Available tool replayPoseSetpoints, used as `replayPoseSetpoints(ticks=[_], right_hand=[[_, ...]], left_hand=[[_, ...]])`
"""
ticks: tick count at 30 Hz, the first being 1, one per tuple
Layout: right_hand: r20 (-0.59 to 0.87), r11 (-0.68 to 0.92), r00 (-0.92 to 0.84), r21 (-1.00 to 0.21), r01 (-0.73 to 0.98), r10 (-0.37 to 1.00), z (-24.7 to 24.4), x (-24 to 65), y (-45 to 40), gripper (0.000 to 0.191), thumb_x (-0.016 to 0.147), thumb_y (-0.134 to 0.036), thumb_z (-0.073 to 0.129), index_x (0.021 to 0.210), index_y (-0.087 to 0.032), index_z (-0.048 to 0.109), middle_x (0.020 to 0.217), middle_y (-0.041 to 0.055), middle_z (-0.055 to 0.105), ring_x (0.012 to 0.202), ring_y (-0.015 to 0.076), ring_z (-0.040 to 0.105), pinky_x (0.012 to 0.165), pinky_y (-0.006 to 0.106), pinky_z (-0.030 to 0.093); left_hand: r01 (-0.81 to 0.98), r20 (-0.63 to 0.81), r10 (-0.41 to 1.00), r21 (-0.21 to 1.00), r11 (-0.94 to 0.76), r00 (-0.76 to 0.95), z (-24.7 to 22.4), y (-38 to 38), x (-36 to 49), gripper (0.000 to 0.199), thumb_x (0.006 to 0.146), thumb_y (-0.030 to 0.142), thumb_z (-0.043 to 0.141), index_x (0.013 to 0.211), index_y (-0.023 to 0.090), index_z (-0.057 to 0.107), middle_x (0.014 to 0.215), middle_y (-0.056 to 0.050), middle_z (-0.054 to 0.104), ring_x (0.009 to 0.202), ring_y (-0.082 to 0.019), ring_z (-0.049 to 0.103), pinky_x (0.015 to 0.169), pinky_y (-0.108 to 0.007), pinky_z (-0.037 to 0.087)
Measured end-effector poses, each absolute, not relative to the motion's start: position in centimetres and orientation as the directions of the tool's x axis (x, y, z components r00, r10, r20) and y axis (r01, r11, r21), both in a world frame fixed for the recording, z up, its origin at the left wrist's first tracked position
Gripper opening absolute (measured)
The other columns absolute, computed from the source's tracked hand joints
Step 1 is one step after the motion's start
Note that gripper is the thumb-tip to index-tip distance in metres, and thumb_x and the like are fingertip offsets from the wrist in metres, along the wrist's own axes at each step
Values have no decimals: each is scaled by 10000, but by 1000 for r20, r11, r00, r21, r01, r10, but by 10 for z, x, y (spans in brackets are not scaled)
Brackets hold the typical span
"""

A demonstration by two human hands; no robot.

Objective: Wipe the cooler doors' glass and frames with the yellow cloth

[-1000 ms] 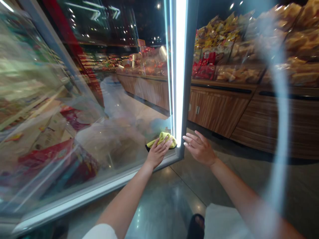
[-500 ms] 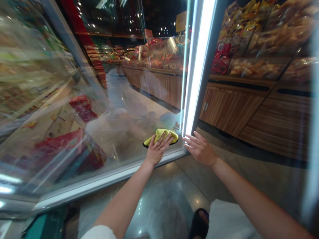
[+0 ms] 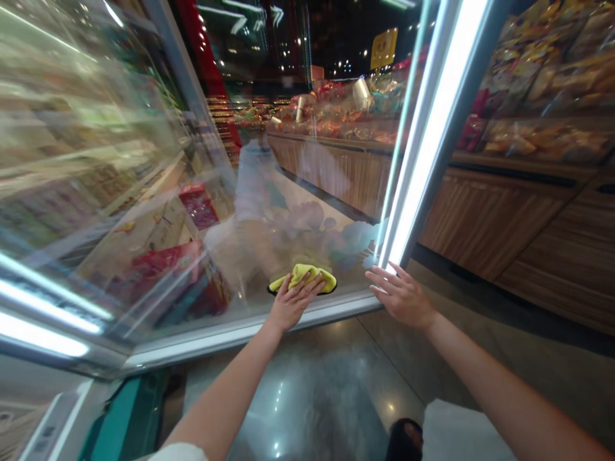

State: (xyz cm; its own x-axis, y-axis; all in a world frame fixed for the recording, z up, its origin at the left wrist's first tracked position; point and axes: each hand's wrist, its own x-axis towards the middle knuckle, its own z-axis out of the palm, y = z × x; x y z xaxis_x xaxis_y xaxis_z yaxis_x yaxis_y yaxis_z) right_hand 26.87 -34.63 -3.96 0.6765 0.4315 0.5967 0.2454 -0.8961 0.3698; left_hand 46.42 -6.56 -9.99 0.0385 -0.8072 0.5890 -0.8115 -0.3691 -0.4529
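My left hand (image 3: 294,301) presses a folded yellow cloth (image 3: 307,274) with a dark edge against the lower part of a glass door (image 3: 336,218), just above the bottom rail. Its fingers lie over the cloth. At the door's lower right corner is my right hand (image 3: 401,294), its fingers stretched out by the bright light strip (image 3: 432,128) on the upright frame. It holds nothing. The bottom rail (image 3: 202,346) of the door runs below both hands.
Blurred shelves of goods (image 3: 62,128) stand on the left, with red packages (image 3: 199,205) seen through the glass. Wooden cabinets (image 3: 504,224) topped with bagged goods (image 3: 542,96) line the right. A dark shoe (image 3: 404,440) is on the shiny floor (image 3: 307,390).
My left hand and the cloth have slid left along the glass, farther from the lit upright. My right hand stays by the door's corner. The view has turned slightly left.
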Motion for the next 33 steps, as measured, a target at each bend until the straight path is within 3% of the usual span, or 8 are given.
replayPoseSetpoints(ticks=[7, 14, 19, 25, 29, 33], right_hand=[[554, -866, 668, 367, 339, 496, -45, 279, -322, 162, 943, -134, 618, 970, -209, 759, 1336, 54, 708, 1323, 228, 592, 1242, 507, 335], [542, -875, 688, 342, 343, 482, -44, 302, -298, 206, 932, -109, 590, 994, -214, 756, 1364, 64, 690, 1360, 234, 560, 1246, 513, 330], [575, -879, 667, 347, 326, 474, -47, 325, -258, 208, 961, -135, 560, 1004, -205, 750, 1362, 64, 691, 1346, 231, 570, 1255, 489, 315], [560, -891, 694, 318, 324, 452, -60, 317, -232, 231, 948, -116, 534, 980, -202, 746, 1367, 70, 687, 1346, 241, 567, 1263, 491, 287], [530, -878, 700, 317, 360, 479, -66, 313, -215, 234, 937, -101, 535, 965, -195, 746, 1347, 73, 699, 1328, 241, 582, 1266, 485, 275], [528, -894, 721, 268, 360, 448, -63, 323, -189, 241, 928, -103, 536, 994, -202, 746, 1374, 76, 681, 1340, 248, 570, 1250, 496, 299]], left_hand=[[-844, 454, -890, -493, -214, -40, -110, -62, 468, 591, 993, 67, 328, 1499, 334, 475, 1565, 123, 457, 1506, -70, 306, 1281, -352, 72], [-833, 535, -842, -432, -347, 73, -137, -6, 471, 570, 978, 88, 381, 1466, 344, 528, 1552, 101, 472, 1538, -129, 258, 1289, -427, -2], [-838, 430, -902, -505, -207, -36, -139, 0, 483, 560, 1002, 129, 362, 1508, 349, 457, 1584, 133, 431, 1527, -64, 263, 1290, -335, 85], [-834, 454, -888, -458, -306, 76, -141, 49, 495, 592, 980, 100, 373, 1516, 336, 453, 1580, 88, 446, 1507, -118, 333, 1288, -392, 129], [-856, 372, -927, -467, -223, 38, -146, 72, 496, 570, 981, 107, 355, 1491, 327, 485, 1562, 99, 476, 1494, -84, 337, 1246, -322, 240], [-873, 440, -898, -433, -224, 12, -133, 78, 505, 619, 956, 72, 358, 1522, 309, 443, 1583, 92, 447, 1524, -78, 251, 1272, -350, 99]])
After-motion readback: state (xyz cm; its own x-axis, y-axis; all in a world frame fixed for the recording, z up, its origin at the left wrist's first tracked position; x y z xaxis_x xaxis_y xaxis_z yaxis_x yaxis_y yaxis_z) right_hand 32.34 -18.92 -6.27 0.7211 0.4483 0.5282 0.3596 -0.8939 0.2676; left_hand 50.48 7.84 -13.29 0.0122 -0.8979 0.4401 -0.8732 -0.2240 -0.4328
